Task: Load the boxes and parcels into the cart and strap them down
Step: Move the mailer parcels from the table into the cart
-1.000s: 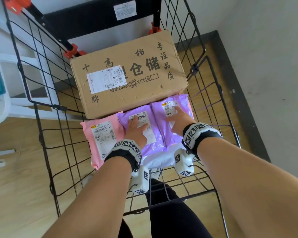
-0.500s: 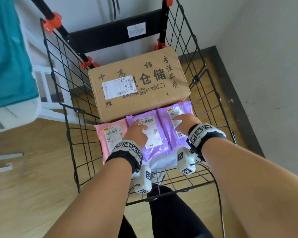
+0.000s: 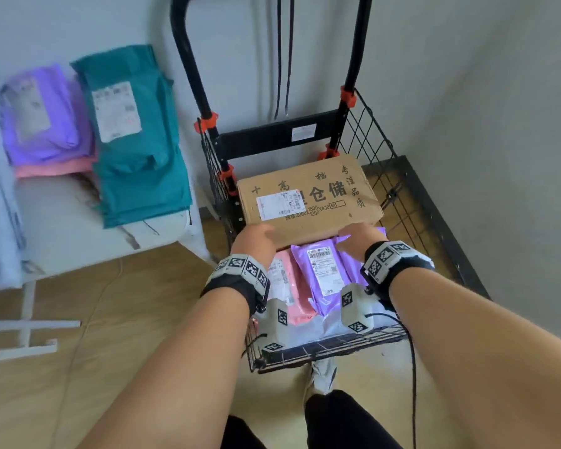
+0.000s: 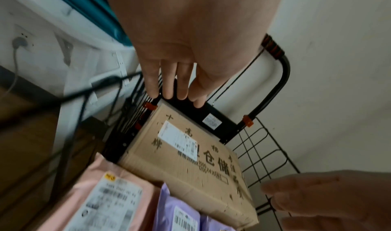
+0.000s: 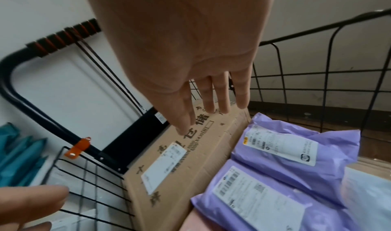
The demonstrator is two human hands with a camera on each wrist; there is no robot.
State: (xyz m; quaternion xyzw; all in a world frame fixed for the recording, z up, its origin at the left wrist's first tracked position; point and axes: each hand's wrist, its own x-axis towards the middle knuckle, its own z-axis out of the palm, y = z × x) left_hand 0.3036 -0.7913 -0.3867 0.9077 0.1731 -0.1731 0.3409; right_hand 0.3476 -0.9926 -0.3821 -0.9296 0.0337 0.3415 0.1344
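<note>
A black wire cart [image 3: 379, 150] holds a brown cardboard box [image 3: 308, 196] at the back. In front of the box lie a pink parcel [image 3: 300, 306] and purple parcels [image 3: 324, 270] on a whitish bag [image 3: 331, 328]. My left hand [image 3: 253, 241] and right hand [image 3: 357, 238] hover over the box's near edge with straight fingers, holding nothing. The left wrist view shows the left hand [image 4: 175, 77] in the air above the box [image 4: 190, 159]. The right hand [image 5: 201, 92] is likewise above it [image 5: 180, 151]. Two dark straps [image 3: 284, 59] hang from the cart handle [image 3: 188, 59].
A white table [image 3: 78, 222] stands left of the cart with teal parcels [image 3: 136, 134], a purple parcel [image 3: 42, 118] and a pink one [image 3: 52, 170] under it. A grey wall runs close along the cart's right side. My shoe [image 3: 321, 374] is at the cart's front.
Both hands have lifted off the purple parcels and moved forward to the box's near edge. The head view has swung up and left, bringing the table and cart handle into sight.
</note>
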